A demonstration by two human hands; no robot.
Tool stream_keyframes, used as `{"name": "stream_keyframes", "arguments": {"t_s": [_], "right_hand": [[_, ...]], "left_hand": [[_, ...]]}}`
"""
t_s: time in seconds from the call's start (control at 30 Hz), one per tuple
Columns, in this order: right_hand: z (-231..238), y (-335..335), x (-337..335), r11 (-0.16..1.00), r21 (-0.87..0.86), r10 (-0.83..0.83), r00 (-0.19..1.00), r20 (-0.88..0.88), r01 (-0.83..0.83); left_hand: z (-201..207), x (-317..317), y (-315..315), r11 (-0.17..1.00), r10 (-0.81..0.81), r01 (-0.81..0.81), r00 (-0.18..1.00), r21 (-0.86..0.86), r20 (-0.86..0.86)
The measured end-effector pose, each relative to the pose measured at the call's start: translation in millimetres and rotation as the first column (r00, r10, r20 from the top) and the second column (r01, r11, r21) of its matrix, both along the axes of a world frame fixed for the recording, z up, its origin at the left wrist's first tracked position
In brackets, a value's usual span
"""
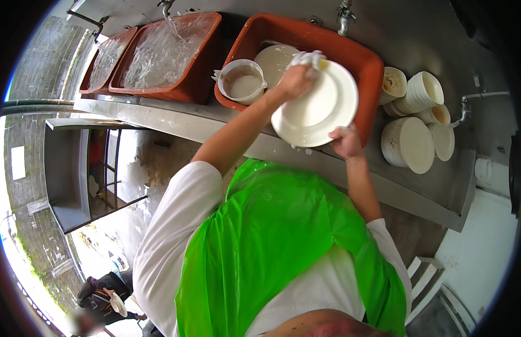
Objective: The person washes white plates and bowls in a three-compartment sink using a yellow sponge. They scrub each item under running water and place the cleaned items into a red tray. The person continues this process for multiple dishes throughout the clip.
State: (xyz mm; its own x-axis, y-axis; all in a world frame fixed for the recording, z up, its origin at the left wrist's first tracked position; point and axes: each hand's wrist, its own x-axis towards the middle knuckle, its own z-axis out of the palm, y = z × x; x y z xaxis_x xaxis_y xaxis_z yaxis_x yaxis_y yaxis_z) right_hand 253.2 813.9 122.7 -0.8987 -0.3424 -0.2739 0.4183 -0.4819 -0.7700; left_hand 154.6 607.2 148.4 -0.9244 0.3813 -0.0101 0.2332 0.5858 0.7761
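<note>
My right hand (347,141) grips the lower right rim of a round white plate (314,109), which is tilted over the near edge of an orange-red tub (370,84). My left hand (298,80) is closed on a foam-covered sponge (312,58) with a yellow patch showing. It presses the sponge on the plate's upper left part. Beside my left forearm, a white handled container (242,78) holding cloudy liquid sits at the tub's left side. Behind my left hand another pale plate (274,59) lies in the tub, partly hidden.
Stacked white bowls (420,92) and plates (415,145) stand right of the tub on the metal counter (350,180). To the left are two orange tubs of water, the nearer one (210,50) under a running tap (166,7). Another person (106,292) is at the lower left.
</note>
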Motion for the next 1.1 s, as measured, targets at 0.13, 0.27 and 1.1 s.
{"name": "stream_keyframes", "arguments": {"t_s": [0.13, 0.27, 1.1], "right_hand": [[-40.0, 9.3, -66.3, 0.963, -0.182, -0.154, 0.958, 0.242, 0.201], [21.2, 12.3, -136.0, 0.518, -0.735, 0.568, 0.818, -0.088, -0.438], [-150.3, 56.1, -199.7, 0.757, 0.54, 0.061, 0.863, 0.501, -0.367]], "left_hand": [[45.7, 51.6, 29.6, 0.973, -0.221, 0.153, 0.834, -0.172, -0.505], [39.4, 48.7, -60.7, 0.906, 0.074, -0.265, 0.867, -0.33, -0.493], [-221.3, -164.8, -12.9, 0.528, 0.813, -0.623, 0.568, -0.577, 0.13]]}}
